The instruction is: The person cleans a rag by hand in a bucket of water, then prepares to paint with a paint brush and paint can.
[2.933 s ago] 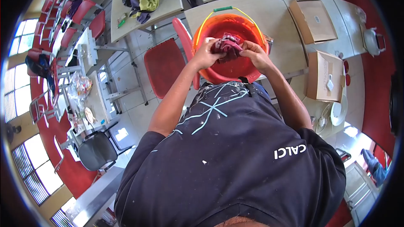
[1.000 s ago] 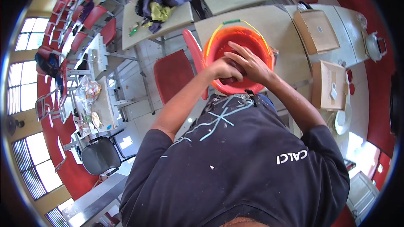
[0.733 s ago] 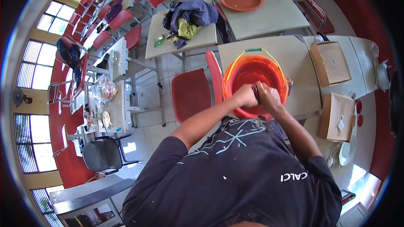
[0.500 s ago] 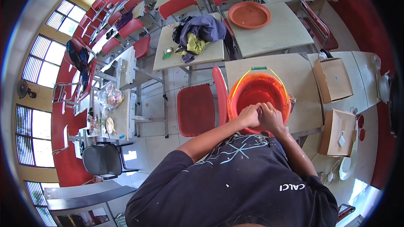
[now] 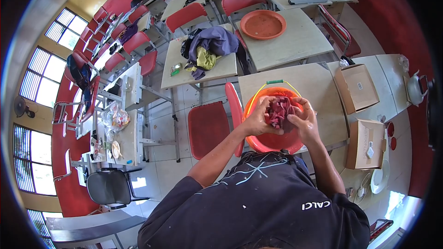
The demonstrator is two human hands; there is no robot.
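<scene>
Between my hands is a crumpled, wet-looking maroon cloth (image 5: 279,111), raised above an orange-red bucket (image 5: 276,144). My left hand (image 5: 261,119) grips the cloth's left side with curled fingers. On the opposite side, my right hand (image 5: 304,119) has its thumb and fingers on the cloth. The bucket stands at the near edge of a pale desk (image 5: 318,97), its yellow wire handle with a green grip (image 5: 275,82) leaning to the far rim. The cloth and hands hide most of the bucket's inside.
A red chair (image 5: 208,131) stands left of the bucket. Open cardboard boxes (image 5: 357,87) lie to the right. Ahead, one desk bears purple and yellow-green clothes (image 5: 214,48), another a wide orange basin (image 5: 263,24). A plastic bag (image 5: 115,117) lies on the left desk.
My hands were pressed together over the bucket, twisting or squeezing a mostly hidden cloth. Now they are farther apart and higher in view, with the cloth bunched loosely between them. The view has shifted slightly.
</scene>
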